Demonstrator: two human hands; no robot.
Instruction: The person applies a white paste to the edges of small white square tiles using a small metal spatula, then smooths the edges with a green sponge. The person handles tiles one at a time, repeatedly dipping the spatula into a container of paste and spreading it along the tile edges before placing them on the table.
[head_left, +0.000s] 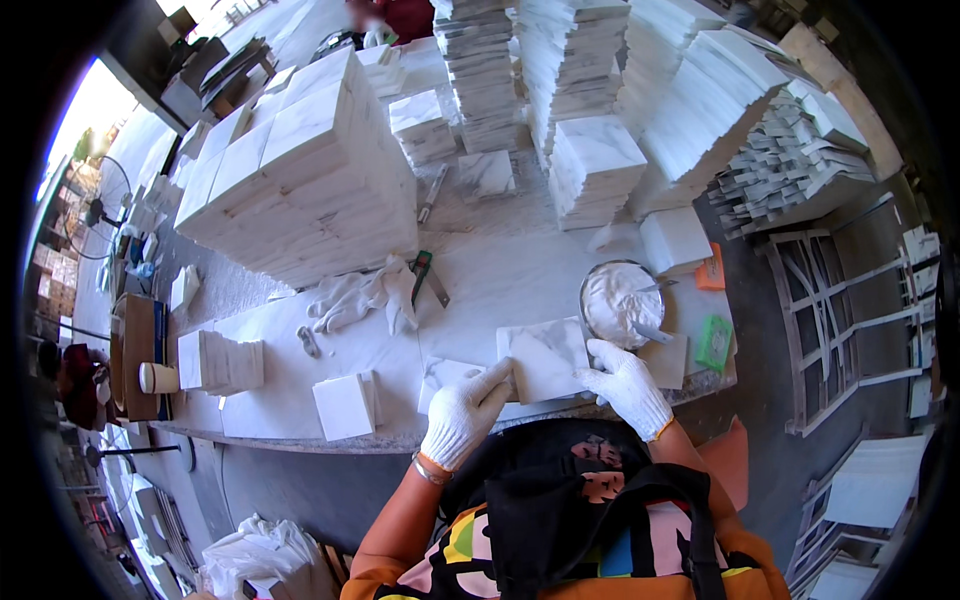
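A white marble tile (543, 352) with grey veins is held between my two hands near the table's front edge. My left hand (463, 418), in a white knit glove, grips its left edge. My right hand (628, 388), gloved likewise, has its fingers at the right edge. Partly hidden behind my left hand lies another marble tile (440, 376). Just beyond my right hand sits a round bowl of white paste (612, 290) with metal blades resting in it. A pale tile (668, 362) lies between the bowl and the table edge.
Tall marble tile stacks (480, 80) and a large marble block (310, 180) line the far side. White gloves (355, 300) and a green-handled cutter (421, 272) lie mid-table. Green (714, 343) and orange boxes (711, 268) stand right; small tile stacks (345, 407) left. Another person (405, 18) is far off.
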